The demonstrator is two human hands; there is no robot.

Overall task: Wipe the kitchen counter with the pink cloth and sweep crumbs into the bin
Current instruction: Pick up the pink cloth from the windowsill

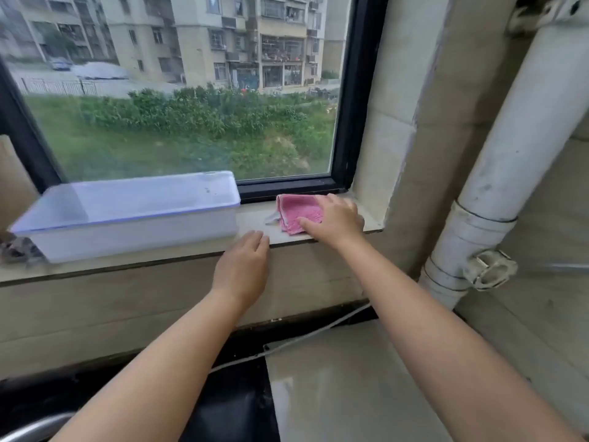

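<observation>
Pink cloth (298,216) lies folded on the pale stone window sill (251,223), pressed flat under the right hand (334,220), whose fingers spread over the cloth's right half with the thumb laid along its near edge; nothing is clenched, the grip is a flat press rather than a pinch. A small white tag pokes out from the cloth's left edge. To the left of that hand, apart from the cloth, the left hand (243,266) rests at the sill's front lip, its grip released, fingers relaxed and bent slightly over the edge, holding nothing. Farther left of both hands, a long translucent white plastic box (134,234) with a blue-trimmed rim stands on the same sill, its right end near the cloth but not touching it. Beyond the hands, a black-framed window (345,122) looks out on grass, shrubs and apartment blocks. To the right of the right hand, past a tiled wall corner, a white drainpipe (510,148) runs down at a slant. Below the forearms, a pale glossy worktop (344,387) meets a dark surface, with a thin white cable (296,339) running across.
</observation>
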